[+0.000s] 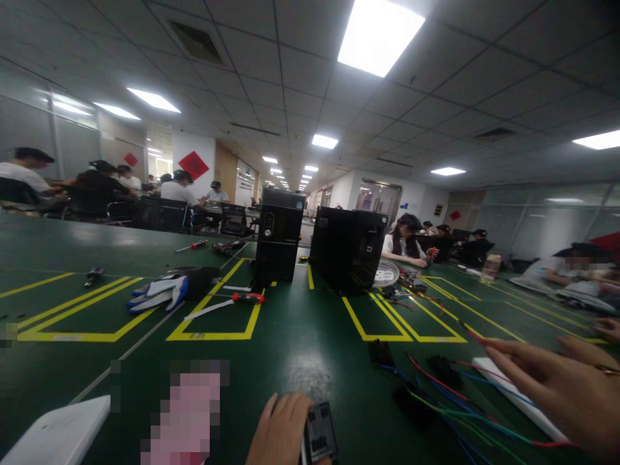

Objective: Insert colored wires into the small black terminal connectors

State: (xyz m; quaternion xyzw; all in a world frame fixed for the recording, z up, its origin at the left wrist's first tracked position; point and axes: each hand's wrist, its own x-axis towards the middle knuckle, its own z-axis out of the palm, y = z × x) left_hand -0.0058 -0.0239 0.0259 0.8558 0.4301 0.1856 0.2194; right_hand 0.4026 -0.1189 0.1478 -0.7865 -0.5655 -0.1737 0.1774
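We are taking the upright black computer tower with a round silver button (279, 248) as our landmark. Nearer to us than it, slightly right, the bare left hand (281, 429) is holding a small black-and-silver rectangular device (321, 429); its fingers are lying together and clamping the device's left side. We are not making out the right hand with certainty, so we cannot tell its finger state. Right of the landmark, we are noting a second, wider black computer case (346, 252) standing apart. Left of the landmark, white-and-blue fabric gloves (162, 294) are lying beyond a red-and-black-handled screwdriver (249, 298), both on the green table with yellow tape outlines (300, 336). Well right of the landmark and nearer, red, blue and green wires (455, 410) are trailing toward a neighbouring person's bare hand (557, 387), apparently another worker's.
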